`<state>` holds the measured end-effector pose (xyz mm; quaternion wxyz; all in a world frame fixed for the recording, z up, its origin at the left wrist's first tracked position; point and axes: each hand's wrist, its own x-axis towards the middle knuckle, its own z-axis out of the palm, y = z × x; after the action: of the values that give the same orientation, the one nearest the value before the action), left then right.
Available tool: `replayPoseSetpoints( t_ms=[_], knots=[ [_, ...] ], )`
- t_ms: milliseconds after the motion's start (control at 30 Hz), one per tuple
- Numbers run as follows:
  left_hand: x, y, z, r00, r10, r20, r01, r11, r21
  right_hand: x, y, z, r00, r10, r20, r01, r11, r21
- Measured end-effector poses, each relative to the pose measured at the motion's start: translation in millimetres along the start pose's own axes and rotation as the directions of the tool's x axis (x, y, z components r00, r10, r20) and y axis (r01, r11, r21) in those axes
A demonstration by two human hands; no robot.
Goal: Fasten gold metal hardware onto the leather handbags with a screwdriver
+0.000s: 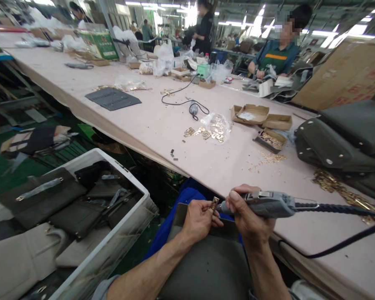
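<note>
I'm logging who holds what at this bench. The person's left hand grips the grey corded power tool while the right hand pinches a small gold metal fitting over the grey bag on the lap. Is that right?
Not quite: the hands are swapped. In the head view, the right hand grips the grey corded power tool, and the left hand pinches the small gold metal fitting, both over the grey bag on the lap.

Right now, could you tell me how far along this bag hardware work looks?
Done, apparently: grey bags stacked in the white bin. In hand: the left hand pinches a small brass fitting on the grey bag in the lap, while the right hand holds the corded electric driver against it. Probably left: more grey bags piled on the table and loose brass parts.
</note>
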<state>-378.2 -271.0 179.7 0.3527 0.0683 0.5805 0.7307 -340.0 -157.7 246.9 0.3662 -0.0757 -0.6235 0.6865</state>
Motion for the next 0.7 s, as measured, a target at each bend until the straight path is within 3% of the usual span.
replayPoseSetpoints(
  t_ms=[433, 700],
  knots=[
    [2, 4, -3.6, 0.998, -0.045, 0.041, 0.049, 0.993, -0.108, -1, -3, 9, 1.000, 0.028, 0.014, -0.028, 0.999, -0.023],
    [3, 5, -4.2, 0.994, -0.105, 0.012, 0.106, 0.980, -0.170, 0, -4, 12, 0.996, -0.021, -0.085, 0.024, 0.999, 0.036]
  ],
)
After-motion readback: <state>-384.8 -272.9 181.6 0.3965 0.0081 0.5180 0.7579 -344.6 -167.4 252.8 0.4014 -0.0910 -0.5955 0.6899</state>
